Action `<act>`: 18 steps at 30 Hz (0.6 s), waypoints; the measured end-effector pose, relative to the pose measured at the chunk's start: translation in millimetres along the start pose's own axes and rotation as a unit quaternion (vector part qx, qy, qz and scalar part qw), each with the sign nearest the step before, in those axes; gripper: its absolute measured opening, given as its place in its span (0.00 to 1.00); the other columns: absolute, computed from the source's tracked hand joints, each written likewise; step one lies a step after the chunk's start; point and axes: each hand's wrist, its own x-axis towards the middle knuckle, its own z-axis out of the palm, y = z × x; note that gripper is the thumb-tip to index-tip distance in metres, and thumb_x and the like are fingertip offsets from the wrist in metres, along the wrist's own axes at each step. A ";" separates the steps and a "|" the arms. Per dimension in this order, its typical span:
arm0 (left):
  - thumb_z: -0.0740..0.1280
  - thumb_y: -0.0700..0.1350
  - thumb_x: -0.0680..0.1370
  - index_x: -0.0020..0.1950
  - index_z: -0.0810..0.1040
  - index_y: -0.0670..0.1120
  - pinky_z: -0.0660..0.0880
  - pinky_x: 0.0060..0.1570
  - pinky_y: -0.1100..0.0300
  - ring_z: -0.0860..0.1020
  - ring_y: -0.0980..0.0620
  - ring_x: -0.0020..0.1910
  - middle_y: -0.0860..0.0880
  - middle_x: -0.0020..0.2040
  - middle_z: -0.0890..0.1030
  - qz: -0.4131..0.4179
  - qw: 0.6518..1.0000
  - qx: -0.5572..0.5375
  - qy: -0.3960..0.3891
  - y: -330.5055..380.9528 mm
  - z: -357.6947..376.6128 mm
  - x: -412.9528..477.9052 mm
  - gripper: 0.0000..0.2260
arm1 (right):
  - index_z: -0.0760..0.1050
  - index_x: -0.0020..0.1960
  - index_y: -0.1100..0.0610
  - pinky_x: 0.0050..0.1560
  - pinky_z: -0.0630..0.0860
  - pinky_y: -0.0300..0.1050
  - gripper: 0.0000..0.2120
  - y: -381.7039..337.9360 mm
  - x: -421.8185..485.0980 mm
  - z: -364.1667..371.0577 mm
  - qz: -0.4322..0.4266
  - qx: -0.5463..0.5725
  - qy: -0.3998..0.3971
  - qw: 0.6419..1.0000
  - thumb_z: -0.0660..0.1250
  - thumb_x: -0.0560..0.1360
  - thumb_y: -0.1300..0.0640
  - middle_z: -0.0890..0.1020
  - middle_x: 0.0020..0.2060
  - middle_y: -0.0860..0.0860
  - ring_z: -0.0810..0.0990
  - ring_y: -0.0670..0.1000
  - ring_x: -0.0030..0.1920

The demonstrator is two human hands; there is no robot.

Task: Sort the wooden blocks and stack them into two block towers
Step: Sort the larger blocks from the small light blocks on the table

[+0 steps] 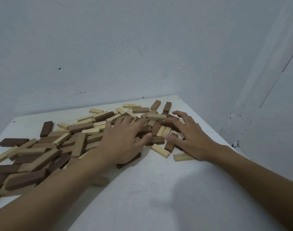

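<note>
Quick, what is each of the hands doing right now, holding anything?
Left hand: open, fingers spread flat on the pile of wooden blocks, gripping nothing.
Right hand: open, fingers spread and curled over the blocks, holding nothing.

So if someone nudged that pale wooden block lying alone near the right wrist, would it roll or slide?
The pale rectangular wooden block would probably slide, not roll: its faces are flat and its edges square. It lies flat on the white table, so tipping seems unlikely. It looks rigid and probably light.
</note>
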 end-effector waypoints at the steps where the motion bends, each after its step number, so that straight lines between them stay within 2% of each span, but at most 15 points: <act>1: 0.46 0.70 0.80 0.78 0.59 0.64 0.60 0.72 0.39 0.62 0.48 0.76 0.51 0.76 0.67 -0.003 1.000 -0.006 0.012 -1.2 -2.9 9.4 0.27 | 0.65 0.71 0.34 0.74 0.60 0.55 0.30 0.8 6.6 1.7 0.014 0.002 0.023 1.000 0.51 0.74 0.24 0.59 0.76 0.42 0.60 0.47 0.75; 4: 0.52 0.65 0.82 0.77 0.63 0.60 0.59 0.70 0.40 0.63 0.45 0.75 0.49 0.76 0.67 -0.016 0.999 -0.027 0.027 -4.6 -5.9 45.2 0.25 | 0.68 0.70 0.41 0.72 0.65 0.58 0.27 7.1 35.4 3.8 0.061 0.012 0.052 0.997 0.53 0.78 0.28 0.65 0.74 0.46 0.63 0.52 0.74; 7: 0.51 0.68 0.80 0.79 0.60 0.59 0.56 0.73 0.39 0.58 0.43 0.79 0.47 0.80 0.62 -0.019 1.000 -0.008 0.000 -13.2 -3.5 81.9 0.29 | 0.68 0.73 0.43 0.72 0.65 0.54 0.30 13.7 64.8 3.9 0.071 0.034 0.054 0.995 0.54 0.78 0.28 0.70 0.72 0.46 0.65 0.54 0.74; 9: 0.50 0.72 0.79 0.81 0.56 0.61 0.51 0.75 0.37 0.51 0.44 0.81 0.48 0.83 0.55 -0.023 0.999 -0.002 -0.043 -21.3 -1.5 100.2 0.33 | 0.64 0.77 0.43 0.74 0.62 0.52 0.31 17.0 78.8 6.1 0.075 0.033 0.037 0.996 0.56 0.79 0.30 0.67 0.76 0.48 0.61 0.54 0.77; 12: 0.47 0.77 0.75 0.82 0.51 0.64 0.44 0.76 0.35 0.45 0.46 0.83 0.50 0.84 0.48 -0.016 0.992 -0.019 -0.123 -31.0 3.7 113.5 0.37 | 0.57 0.81 0.40 0.81 0.50 0.58 0.36 18.5 92.3 9.5 0.083 0.006 -0.018 0.996 0.56 0.78 0.27 0.54 0.83 0.49 0.48 0.53 0.83; 14: 0.46 0.79 0.73 0.81 0.52 0.64 0.46 0.76 0.36 0.47 0.47 0.82 0.50 0.84 0.50 0.012 0.989 -0.030 -0.142 -36.0 9.9 116.1 0.39 | 0.55 0.81 0.36 0.81 0.46 0.62 0.34 19.6 103.4 9.2 0.077 -0.007 -0.040 0.996 0.56 0.78 0.28 0.49 0.84 0.48 0.44 0.53 0.83; 18: 0.46 0.82 0.65 0.79 0.57 0.64 0.53 0.74 0.40 0.60 0.47 0.76 0.50 0.77 0.63 0.048 0.993 -0.050 -0.100 -42.0 21.9 114.4 0.45 | 0.56 0.79 0.31 0.79 0.43 0.68 0.28 19.7 125.9 7.1 0.076 -0.034 -0.070 0.994 0.52 0.81 0.30 0.48 0.84 0.47 0.42 0.56 0.83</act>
